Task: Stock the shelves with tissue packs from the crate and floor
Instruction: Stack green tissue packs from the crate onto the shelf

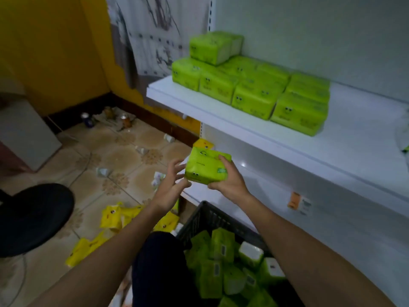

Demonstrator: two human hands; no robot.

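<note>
1. Yellow packs (115, 216) lie on the floor left of the crate (207, 218).
2. Above the crate's left corner, the left hand (169, 189) has loose, spread fingers.
3. Above the crate, the right hand (228, 182) grips a green tissue pack (205, 167), thumb on top.
4. Loose green packs (222, 244) fill the crate.
5. Above and to the right of the crate, stacked packs (254, 98) sit on the shelf (354, 134).

My right hand (230, 182) grips a green tissue pack (205, 167) by its right end, held up in front of the lower shelf (276, 173). My left hand (166, 191) is at the pack's left side with fingers spread. Far right, on the upper shelf (221, 116), green packs (254, 94) sit in rows, with more stacked on top at the left end. Near me, the dark crate (210, 216) holds loose green packs (221, 262). Yellow packs (115, 216) lie on the tiled floor to the left, beside a black stool (33, 218).
</note>
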